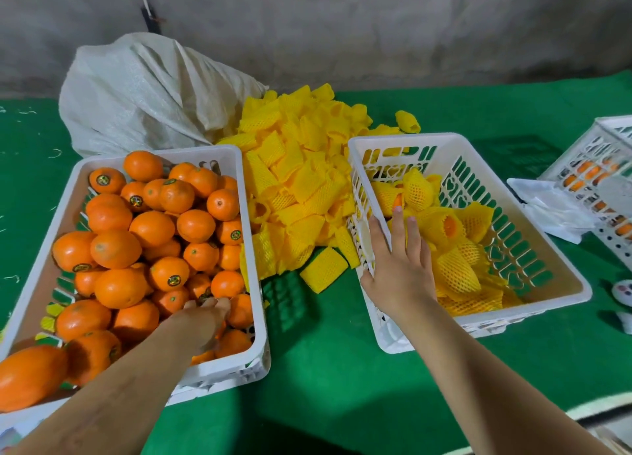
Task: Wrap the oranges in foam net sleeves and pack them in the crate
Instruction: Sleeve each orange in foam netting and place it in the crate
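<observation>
A white crate (254,236) on the left is heaped with bare oranges (152,229). My left hand (205,321) reaches into its near right corner, fingers curled down over an orange that is mostly hidden under the palm. Between the crates lies a pile of yellow foam net sleeves (297,181). The right white crate (410,139) holds several oranges wrapped in yellow sleeves (444,230). My right hand (400,266) lies over this crate's left rim, fingers straight and holding nothing, fingertips touching the wrapped oranges.
A grey woven sack (143,88) slumps behind the left crate, against the wall. At the far right stands a third white crate (602,153) with oranges inside, white sheets (554,212) beside it. A small white object (624,292) lies on the green table cover (335,369).
</observation>
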### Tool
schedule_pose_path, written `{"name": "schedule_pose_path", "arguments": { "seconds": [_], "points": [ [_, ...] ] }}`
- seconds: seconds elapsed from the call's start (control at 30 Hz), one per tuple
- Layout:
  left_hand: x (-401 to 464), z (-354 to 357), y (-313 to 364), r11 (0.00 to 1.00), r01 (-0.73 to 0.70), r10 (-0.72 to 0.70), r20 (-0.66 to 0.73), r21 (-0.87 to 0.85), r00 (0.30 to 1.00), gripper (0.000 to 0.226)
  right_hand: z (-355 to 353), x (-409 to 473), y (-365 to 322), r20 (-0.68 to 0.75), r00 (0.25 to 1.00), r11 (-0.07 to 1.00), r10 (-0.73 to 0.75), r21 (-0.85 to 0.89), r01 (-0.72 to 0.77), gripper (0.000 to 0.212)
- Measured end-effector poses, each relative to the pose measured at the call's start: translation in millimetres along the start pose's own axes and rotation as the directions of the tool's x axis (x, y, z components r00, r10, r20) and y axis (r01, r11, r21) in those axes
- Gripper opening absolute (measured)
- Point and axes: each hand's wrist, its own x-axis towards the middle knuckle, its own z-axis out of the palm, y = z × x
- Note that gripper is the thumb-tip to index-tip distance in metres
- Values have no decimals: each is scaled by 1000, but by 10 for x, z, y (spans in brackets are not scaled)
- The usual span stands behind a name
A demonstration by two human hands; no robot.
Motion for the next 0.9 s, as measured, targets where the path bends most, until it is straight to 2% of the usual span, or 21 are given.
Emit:
{"name": "schedule_pose_path", "arguments": {
  "seconds": [0.13,0.2,0.27,0.33,0.37,0.43,0.5,0.53,0.63,0.7,0.73,0.77,0.83,0.9],
  "points": [
    [-40,-2,1,998,57,-57,-49,12,997,62,-19,27,32,80,996,995,-45,-90,53,96],
    [-52,1,-12,999,41,-43,-92,-18,995,64,-36,44,36,115,992,991,-59,-116,72,94],
    [-86,-32,-36,991,-1,-9,-78,-132,997,63,-58,59,36,133,989,987,-70,-135,88,94],
    [-125,-19,-96,948,-42,1,-128,-315,992,56,-80,65,31,145,986,985,-82,-137,102,93],
    [-174,-3,-132,900,-63,-18,-181,-430,983,55,-85,64,14,149,984,981,-102,-148,124,92],
    [-268,51,-215,760,-105,-146,-325,-641,934,63,-71,51,-63,160,969,953,-188,-207,219,87],
    [-349,50,-238,616,-191,-302,-453,-764,839,79,-10,45,-188,209,940,921,-270,-230,316,82],
    [-411,23,-216,514,-267,-367,-490,-815,791,82,31,47,-267,260,920,915,-295,-200,350,81],
    [-642,-135,53,198,-564,-429,-588,-802,686,74,176,92,-518,488,811,925,-324,-19,381,78],
    [-741,-250,361,97,-655,-406,-630,-750,662,67,272,150,-660,654,689,939,-312,101,329,80],
    [-762,-281,522,106,-675,-379,-657,-730,652,66,318,191,-705,723,623,948,-299,152,279,82],
    [-776,-300,671,158,-691,-347,-695,-705,630,66,356,240,-738,773,568,957,-281,183,225,82],
    [-772,-298,853,328,-689,-295,-763,-646,575,66,428,342,-779,824,521,974,-222,164,155,79],
    [-755,-280,886,425,-679,-261,-800,-598,541,66,462,399,-820,855,491,981,-167,94,170,75]
  ]
}}
